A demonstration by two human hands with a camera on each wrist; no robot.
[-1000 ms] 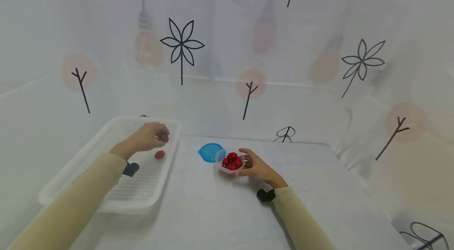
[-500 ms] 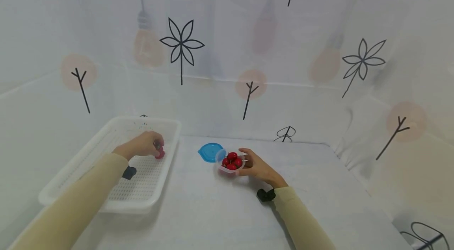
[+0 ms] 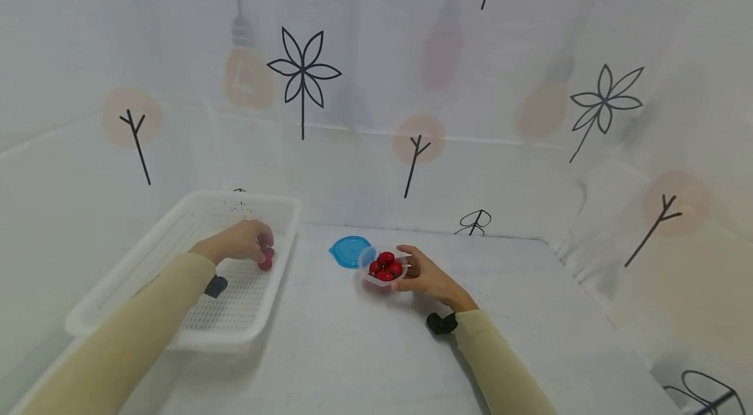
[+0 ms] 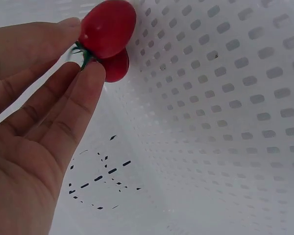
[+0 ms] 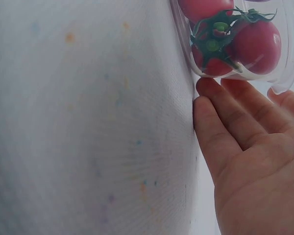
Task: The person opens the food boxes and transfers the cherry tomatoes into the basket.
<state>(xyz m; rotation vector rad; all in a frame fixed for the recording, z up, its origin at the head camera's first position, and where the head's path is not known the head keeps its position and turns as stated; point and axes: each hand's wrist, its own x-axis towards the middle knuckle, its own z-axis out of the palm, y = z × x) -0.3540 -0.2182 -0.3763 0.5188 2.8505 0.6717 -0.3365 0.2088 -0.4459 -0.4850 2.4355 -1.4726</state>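
Note:
Inside the white plastic basket (image 3: 232,342), my left hand (image 3: 238,242) pinches a cherry tomato (image 4: 109,28) near its green stem, between thumb and fingertips. A second cherry tomato (image 4: 116,67) shows right against it, partly covered by the first and by a finger. My right hand (image 3: 432,278) holds a small clear plastic container (image 3: 366,259) on the table, thumb and fingers around its right side. Several red cherry tomatoes (image 3: 385,266) with green stems fill the container. From the right wrist view, the fingertips (image 5: 208,88) are at the container's wall.
A blue lid (image 3: 347,251) lies on the table just behind and left of the container. The white-covered table (image 3: 329,349) runs back to a patterned cloth backdrop (image 3: 353,88). The basket's raised, perforated walls surround my left hand.
My left hand has lowered with its tomato onto the one lying in the basket, and that lower tomato has shifted slightly toward me. The right hand and container stay in place.

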